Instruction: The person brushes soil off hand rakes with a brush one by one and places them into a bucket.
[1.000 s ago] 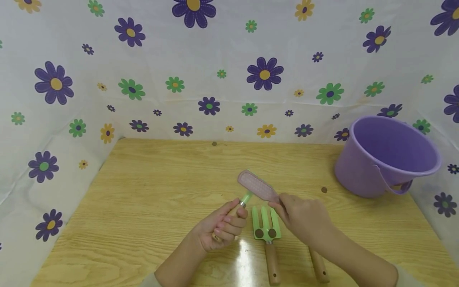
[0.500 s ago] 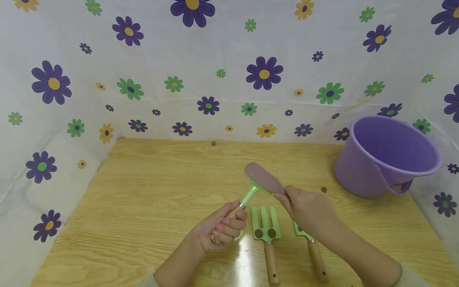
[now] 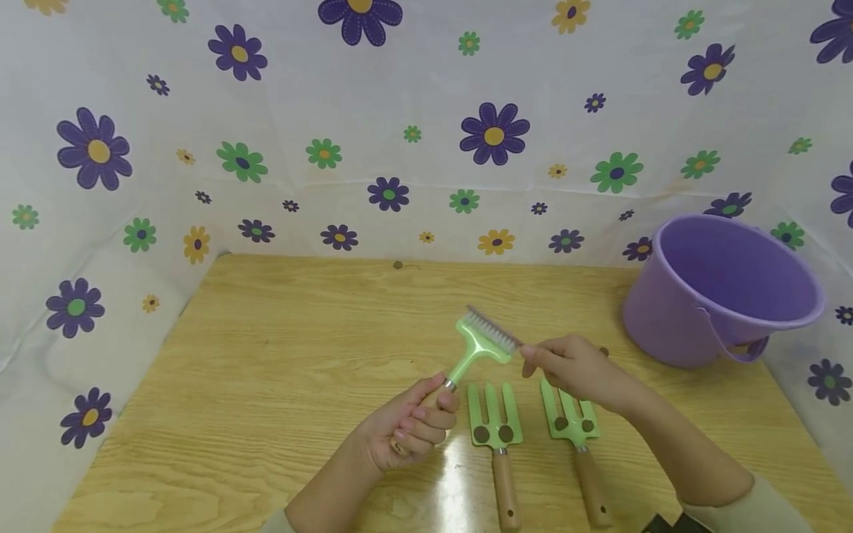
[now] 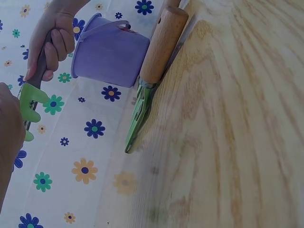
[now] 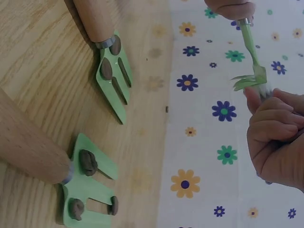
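Note:
My left hand [image 3: 416, 426] grips the wooden handle of a small hand rake [image 3: 469, 357] with a light green head, tilted up above the table. My right hand [image 3: 573, 370] holds a brush [image 3: 491, 330] with a mauve back and white bristles. Its bristles lie against the top side of the rake's head. In the left wrist view the green rake head [image 4: 31, 104] shows its tines beside the brush. Below the hands lie two green hand forks: a left fork [image 3: 495, 426] and a right fork [image 3: 573, 422], both with wooden handles and brown lumps on their heads.
A purple bucket [image 3: 720, 296] with its handle hanging down stands at the back right. Small brown crumbs lie on the wooden table [image 3: 300, 355], one crumb [image 3: 397, 265] at its back edge. A flowered cloth [image 3: 400, 96] hangs behind and along the sides.
The brush has turned from showing its flat face to its bristled edge, now along the rake's head. My right hand has shifted slightly right and up, uncovering the right fork. My left hand stays put.

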Motion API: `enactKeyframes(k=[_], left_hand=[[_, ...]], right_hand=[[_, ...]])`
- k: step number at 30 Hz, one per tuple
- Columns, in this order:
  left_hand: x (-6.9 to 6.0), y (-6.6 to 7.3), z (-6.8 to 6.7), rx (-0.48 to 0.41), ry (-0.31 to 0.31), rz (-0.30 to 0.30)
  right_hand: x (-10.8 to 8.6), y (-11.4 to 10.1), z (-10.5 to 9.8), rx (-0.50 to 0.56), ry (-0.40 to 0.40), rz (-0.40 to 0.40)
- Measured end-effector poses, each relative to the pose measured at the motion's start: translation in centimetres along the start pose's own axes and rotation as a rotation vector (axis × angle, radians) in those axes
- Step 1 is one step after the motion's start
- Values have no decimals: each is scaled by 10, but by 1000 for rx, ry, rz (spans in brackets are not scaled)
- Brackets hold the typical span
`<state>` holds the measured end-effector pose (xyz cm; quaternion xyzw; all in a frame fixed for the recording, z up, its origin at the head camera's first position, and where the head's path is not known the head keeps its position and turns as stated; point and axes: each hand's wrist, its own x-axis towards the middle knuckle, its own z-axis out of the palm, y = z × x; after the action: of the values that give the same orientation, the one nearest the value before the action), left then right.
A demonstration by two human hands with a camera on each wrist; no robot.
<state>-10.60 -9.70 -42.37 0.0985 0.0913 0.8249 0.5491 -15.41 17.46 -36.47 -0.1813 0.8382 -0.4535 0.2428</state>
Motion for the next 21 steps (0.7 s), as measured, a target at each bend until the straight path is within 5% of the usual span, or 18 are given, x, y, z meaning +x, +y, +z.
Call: enactKeyframes(k=[4, 21], left_hand=[[-1, 0, 0, -6, -21, -9], [-5, -2, 1, -17, -44, -4]], right_hand=[[2, 6, 1, 98, -35, 22], [7, 16, 5, 129, -44, 48]])
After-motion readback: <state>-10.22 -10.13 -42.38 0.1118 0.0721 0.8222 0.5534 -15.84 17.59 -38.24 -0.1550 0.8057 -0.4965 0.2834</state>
